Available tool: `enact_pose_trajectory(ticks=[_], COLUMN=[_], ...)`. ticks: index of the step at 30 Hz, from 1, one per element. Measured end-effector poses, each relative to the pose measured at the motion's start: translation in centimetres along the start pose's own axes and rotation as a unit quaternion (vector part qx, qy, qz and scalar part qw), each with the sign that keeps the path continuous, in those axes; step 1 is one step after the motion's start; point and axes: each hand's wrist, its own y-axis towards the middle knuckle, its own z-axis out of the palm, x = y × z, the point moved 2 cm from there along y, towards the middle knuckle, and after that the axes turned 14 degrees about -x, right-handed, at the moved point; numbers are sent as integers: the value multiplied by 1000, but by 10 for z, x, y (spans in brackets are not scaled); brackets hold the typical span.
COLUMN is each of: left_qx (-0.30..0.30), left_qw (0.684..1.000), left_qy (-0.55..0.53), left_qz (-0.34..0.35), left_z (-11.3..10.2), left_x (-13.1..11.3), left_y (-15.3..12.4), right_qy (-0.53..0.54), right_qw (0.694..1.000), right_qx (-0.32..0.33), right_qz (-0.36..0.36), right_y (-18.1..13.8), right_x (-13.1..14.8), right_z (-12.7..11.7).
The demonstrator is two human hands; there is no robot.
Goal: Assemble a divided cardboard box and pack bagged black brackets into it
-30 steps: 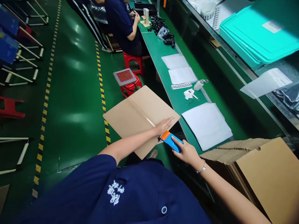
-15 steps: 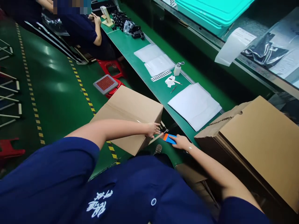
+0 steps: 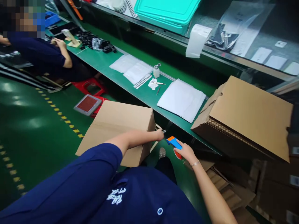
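Observation:
A brown cardboard box [image 3: 121,116] lies closed in front of me with its near right end facing my hands. My left arm crosses over the box, and my left hand [image 3: 160,134] is at that right end. Its fingers point away and down, so I cannot see what they do. Gripped in my right hand [image 3: 187,152] is a blue and orange tape dispenser [image 3: 174,142], held a little to the right of the box end, apart from it. A round orange part shows below the dispenser's handle.
The green bench [image 3: 102,63] carries white sheets [image 3: 181,99], a small bottle [image 3: 156,71] and a cardboard stack [image 3: 249,115]. A red stool [image 3: 90,85] and a grey-rimmed pad [image 3: 87,105] stand beyond the box. A co-worker [image 3: 46,51] sits at far left.
The right hand with the tape dispenser has drawn away from the box end, and the dispenser has tilted. The left hand has turned, hiding its fingers. The whole view has swung right.

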Motion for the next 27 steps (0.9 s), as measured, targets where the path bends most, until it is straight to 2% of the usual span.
enact_pose_trajectory(ticks=[1, 3, 6, 9, 12, 14, 16, 19, 21, 23, 24, 27], left_qx=[16, 48, 117, 191, 185, 146, 91, -12, -61, -73, -70, -39], left_qw=[1000, 997, 983, 961, 951, 956, 965, 976, 980, 984, 986, 994], left_qy=[-13, -48, -121, -190, -236, -246, -242, -217, -191, -164, -151, -106], left_qz=[17, 49, 68, 69, 70, 64, 51, 26, 11, 4, 3, 7], left_z=[-7, -25, -52, -65, -65, -67, -81, -133, -173, -201, -209, -206], left_x=[-6, -14, -14, -6, -3, -4, -5, 2, 13, 23, 28, 43], left_y=[1, -3, -31, -77, -111, -114, -94, -36, 6, 42, 57, 87], right_qy=[35, 122, 161, 103, 42, 19, 20, 77, 142, 194, 208, 217], right_qw=[998, 971, 909, 871, 844, 837, 851, 886, 892, 887, 886, 880], right_qx=[-50, -190, -373, -474, -532, -545, -518, -417, -355, -320, -310, -294], right_qz=[30, 76, 87, 75, 50, 46, 84, 187, 242, 270, 276, 303], right_y=[-27, -80, -140, -167, -176, -182, -193, -220, -235, -239, -236, -213], right_x=[-2, 11, 58, 108, 141, 157, 167, 177, 185, 198, 206, 231], right_z=[2, 8, 23, 31, 27, 20, 13, 9, 8, 8, 7, 0])
